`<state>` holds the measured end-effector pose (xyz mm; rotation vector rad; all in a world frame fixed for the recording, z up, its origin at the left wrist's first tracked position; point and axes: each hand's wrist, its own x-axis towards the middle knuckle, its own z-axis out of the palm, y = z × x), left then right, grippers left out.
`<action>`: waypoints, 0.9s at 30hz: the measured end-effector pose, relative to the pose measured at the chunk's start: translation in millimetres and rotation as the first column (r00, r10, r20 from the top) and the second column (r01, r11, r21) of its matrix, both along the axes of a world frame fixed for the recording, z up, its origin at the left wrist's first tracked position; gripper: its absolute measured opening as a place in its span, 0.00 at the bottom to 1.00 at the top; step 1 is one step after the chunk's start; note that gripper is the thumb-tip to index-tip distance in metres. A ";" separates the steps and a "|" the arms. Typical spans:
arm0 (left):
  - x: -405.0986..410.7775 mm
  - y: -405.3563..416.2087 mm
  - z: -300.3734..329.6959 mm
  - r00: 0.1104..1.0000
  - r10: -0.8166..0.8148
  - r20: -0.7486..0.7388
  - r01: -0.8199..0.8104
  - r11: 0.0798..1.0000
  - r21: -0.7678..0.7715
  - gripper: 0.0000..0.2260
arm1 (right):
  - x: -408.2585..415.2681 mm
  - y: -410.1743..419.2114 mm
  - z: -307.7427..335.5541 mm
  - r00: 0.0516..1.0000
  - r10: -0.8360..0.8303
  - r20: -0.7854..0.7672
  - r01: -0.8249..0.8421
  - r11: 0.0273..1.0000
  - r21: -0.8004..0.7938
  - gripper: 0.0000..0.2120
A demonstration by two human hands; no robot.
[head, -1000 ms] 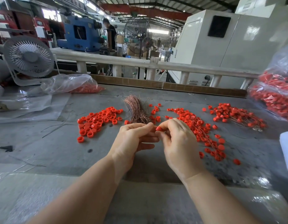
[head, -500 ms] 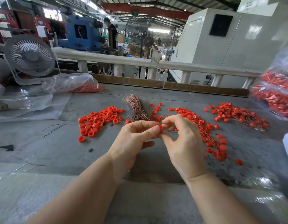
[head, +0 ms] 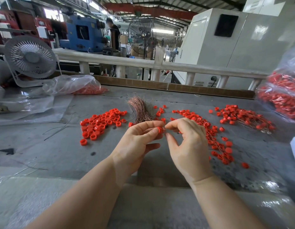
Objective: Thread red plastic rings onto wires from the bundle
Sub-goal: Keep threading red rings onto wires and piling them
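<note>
Grey and scuffed, the workbench (head: pixel 44 151) fills the head view, with a factory hall behind a white railing (head: pixel 193 67). A white desk fan (head: pixel 30 58) stands at the far left beside a clear plastic bag (head: pixel 72 85) that has red pieces inside, and a fuller bag of red rings (head: pixel 282 96) sits at the right edge.

At the middle of the bench, the bundle of copper wires (head: pixel 141 111) lies with its long axis running away from the person, its loose ends fanning out at the far end and its near end just beyond the fingers. A pile of loose red rings (head: pixel 100 124) lies to its left; to the right, a strip of rings already on wires (head: pixel 214 139) trails toward the near right, and another threaded heap (head: pixel 246 118) lies farther right.

The left hand (head: pixel 138 142) pinches one red ring (head: pixel 160 129) between thumb and forefinger, the ring's round face turned to the right. The right hand (head: pixel 188 146) faces it, thumb and forefinger closed together as if on a fine wire, which is too thin to make out clearly.

Compared with half a second ago, the two hands have drawn slightly apart: the ring, then hidden between the touching fingertips, now shows plainly, and the right thumb has dropped away from the forefinger's tip.
</note>
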<state>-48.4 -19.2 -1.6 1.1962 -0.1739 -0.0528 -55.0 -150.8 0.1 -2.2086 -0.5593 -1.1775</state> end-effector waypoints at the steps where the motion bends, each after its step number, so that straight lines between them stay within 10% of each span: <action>1: 0.1 -0.1 -0.1 1.000 -0.005 0.001 0.005 1.000 0.000 0.11 | 0.0 0.1 0.1 1.000 0.003 0.001 -0.003 1.000 -0.001 0.08; 27: -3.0 -0.9 1.2 0.991 0.102 0.091 -0.107 0.993 0.051 0.07 | 3.3 2.0 -0.6 0.983 0.158 -0.093 -0.146 0.981 0.127 0.04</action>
